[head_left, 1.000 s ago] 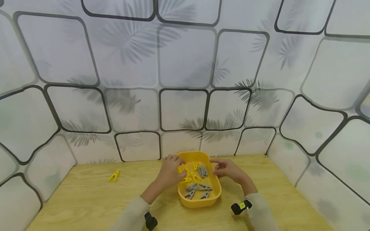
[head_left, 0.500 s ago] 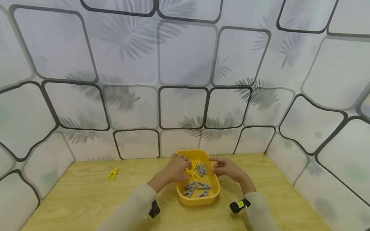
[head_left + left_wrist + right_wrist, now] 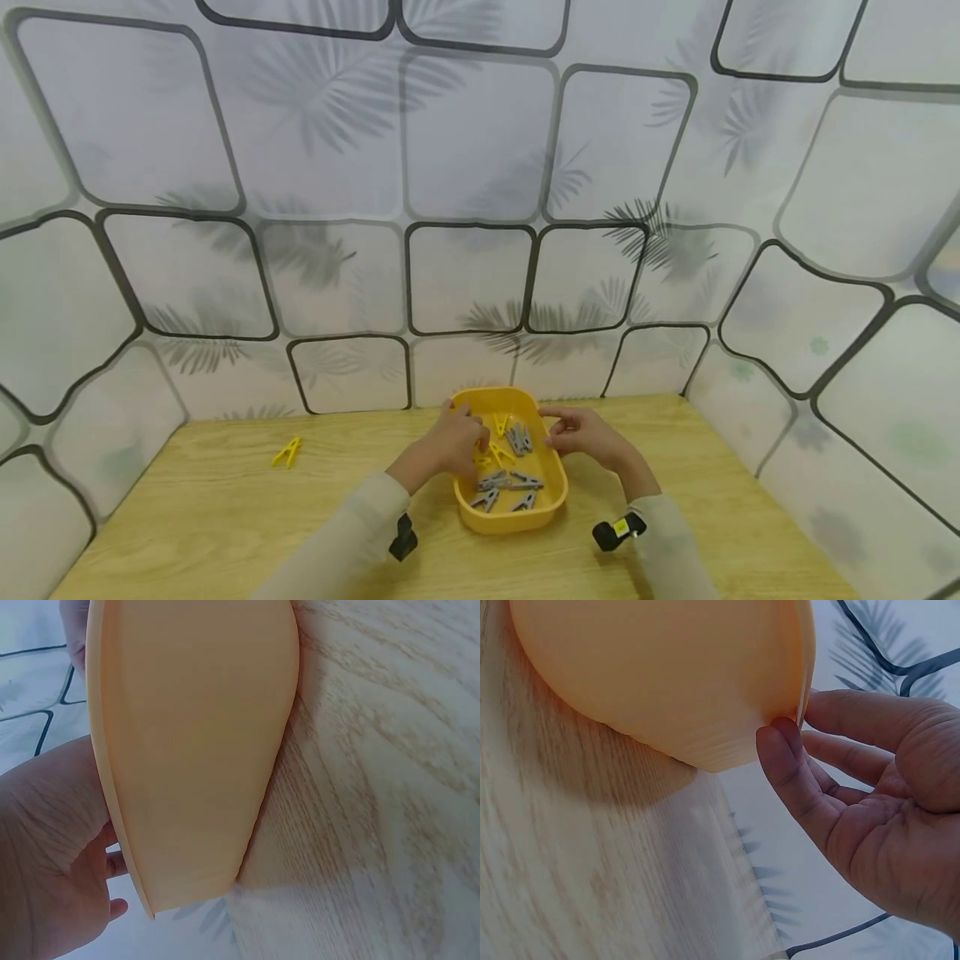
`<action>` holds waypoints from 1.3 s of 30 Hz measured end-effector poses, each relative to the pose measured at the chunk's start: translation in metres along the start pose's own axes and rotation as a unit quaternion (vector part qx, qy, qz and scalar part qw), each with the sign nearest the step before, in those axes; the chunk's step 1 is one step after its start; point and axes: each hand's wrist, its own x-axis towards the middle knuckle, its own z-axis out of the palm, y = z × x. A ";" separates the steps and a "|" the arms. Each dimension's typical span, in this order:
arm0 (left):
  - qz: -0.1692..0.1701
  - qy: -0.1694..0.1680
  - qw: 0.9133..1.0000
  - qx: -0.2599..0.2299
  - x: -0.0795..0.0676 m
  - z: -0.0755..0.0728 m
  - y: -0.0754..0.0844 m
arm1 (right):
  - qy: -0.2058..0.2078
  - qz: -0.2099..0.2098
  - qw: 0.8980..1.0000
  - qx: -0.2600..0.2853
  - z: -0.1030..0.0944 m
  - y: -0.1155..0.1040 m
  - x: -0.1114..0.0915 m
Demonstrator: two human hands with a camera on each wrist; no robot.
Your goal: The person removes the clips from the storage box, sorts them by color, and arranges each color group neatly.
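Note:
A yellow plastic basket (image 3: 512, 522) stands on the table, holding several yellow clothespins (image 3: 500, 452) and several grey clothespins (image 3: 518, 438). My left hand (image 3: 452, 442) reaches over its left rim, fingers bent down among the yellow clothespins. In the left wrist view the basket wall (image 3: 195, 750) hides most of these fingers, so I cannot tell if they hold a clothespin. At the right rim, my right hand (image 3: 588, 435) pinches the edge between thumb and fingers. The right wrist view shows that hand (image 3: 877, 780) at the rim of the basket (image 3: 667, 667).
One yellow clothespin (image 3: 287, 452) lies alone on the wooden table (image 3: 225, 517), left of the basket. A patterned wall covering (image 3: 472, 283) rises behind the table and along its sides. Each wrist wears a small black camera, the right one (image 3: 618, 531) near the sleeve.
My left hand has moved right and down into the basket, its fingers now lower over the yellow clothespins. The right hand stays at the rim. The whole view has shifted slightly.

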 end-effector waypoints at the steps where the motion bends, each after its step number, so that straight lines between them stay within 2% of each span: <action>1: -0.001 -0.003 1.000 -0.004 0.001 0.000 -0.001 | 0.000 0.001 1.000 0.001 0.000 0.000 0.000; 10: -0.013 -0.030 0.998 -0.054 0.009 0.002 -0.005 | 0.001 0.000 1.000 0.003 0.000 -0.001 0.000; 19: -0.004 -0.057 0.991 -0.118 0.014 0.005 -0.010 | 0.004 0.000 1.000 -0.005 -0.001 0.000 0.001; 24: 0.015 -0.050 0.988 -0.142 0.015 0.008 -0.012 | 0.002 -0.002 1.000 -0.002 -0.001 -0.001 -0.001; 33: 0.036 -0.010 0.985 -0.166 0.013 0.012 -0.016 | -0.004 -0.001 1.000 0.005 -0.001 0.000 0.000; 39: 0.056 0.013 0.980 -0.192 0.012 0.013 -0.017 | -0.005 -0.001 1.000 0.003 -0.002 0.002 0.001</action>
